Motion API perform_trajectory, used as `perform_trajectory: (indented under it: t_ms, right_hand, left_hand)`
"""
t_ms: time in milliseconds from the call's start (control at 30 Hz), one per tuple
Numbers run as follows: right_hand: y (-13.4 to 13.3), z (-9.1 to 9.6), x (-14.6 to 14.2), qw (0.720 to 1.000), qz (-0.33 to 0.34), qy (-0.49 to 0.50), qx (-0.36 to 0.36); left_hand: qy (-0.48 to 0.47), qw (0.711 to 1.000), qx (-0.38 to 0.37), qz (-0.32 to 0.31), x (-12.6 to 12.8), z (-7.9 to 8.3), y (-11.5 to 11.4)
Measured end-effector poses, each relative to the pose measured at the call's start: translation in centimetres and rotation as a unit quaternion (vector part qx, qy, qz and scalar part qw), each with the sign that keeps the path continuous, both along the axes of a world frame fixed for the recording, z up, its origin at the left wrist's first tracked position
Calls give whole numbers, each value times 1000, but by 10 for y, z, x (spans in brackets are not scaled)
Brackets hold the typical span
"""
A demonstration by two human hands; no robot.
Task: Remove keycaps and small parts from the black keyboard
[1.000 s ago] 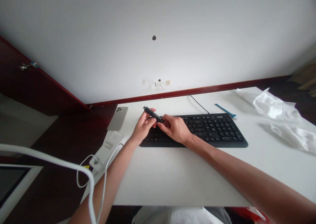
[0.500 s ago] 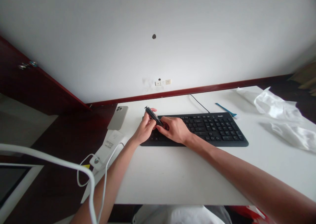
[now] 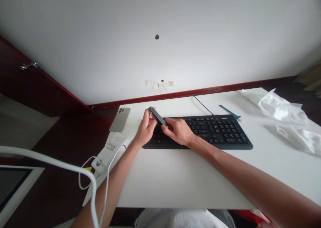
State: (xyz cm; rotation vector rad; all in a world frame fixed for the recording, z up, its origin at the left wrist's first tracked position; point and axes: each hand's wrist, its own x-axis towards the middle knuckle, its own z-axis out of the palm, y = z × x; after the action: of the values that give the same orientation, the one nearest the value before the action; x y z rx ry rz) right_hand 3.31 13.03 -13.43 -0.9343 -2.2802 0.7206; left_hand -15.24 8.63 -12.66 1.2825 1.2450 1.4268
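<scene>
A narrow black bar [image 3: 158, 116], with what looks like a thin metal wire on its left side, is held up slantwise between my hands. My left hand [image 3: 146, 129] is closed around its upper left part. At the lower right end, my right hand [image 3: 178, 131] pinches it between thumb and fingers. Directly beneath lies a black keyboard [image 3: 227, 131], its left part mostly covered by my hands. I cannot make out which keys are under them.
A phone [image 3: 120, 120] lies face down at the left, above a white box-shaped device [image 3: 111, 149] with a white cable [image 3: 92, 184]. Behind the keyboard rests a blue pry tool [image 3: 229, 111]. Crumpled translucent plastic [image 3: 283, 107] covers the right side of the white table [image 3: 160, 184].
The black bar has turned in my hands, now showing a flat grey-black face. My left fingers have shifted around it, and my right hand has moved very slightly.
</scene>
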Motion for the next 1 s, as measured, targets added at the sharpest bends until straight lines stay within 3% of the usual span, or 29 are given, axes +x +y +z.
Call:
perform_trajectory:
  t_ms: [133, 233, 533, 1000]
  right_hand:
    - [0, 0, 0, 999, -36, 9, 3]
    - [1, 0, 1, 1000, -19, 10, -4]
    - [3, 1, 6, 998, 57, 26, -25]
    - [3, 3, 6, 997, 64, 41, -34]
  left_hand:
    - [16, 999, 40, 22, -8, 4, 3]
    - [-7, 999, 44, 23, -13, 6, 5]
    - [-139, 989, -16, 37, -16, 4, 10]
    - [-213, 975, -46, 33, -13, 4, 10]
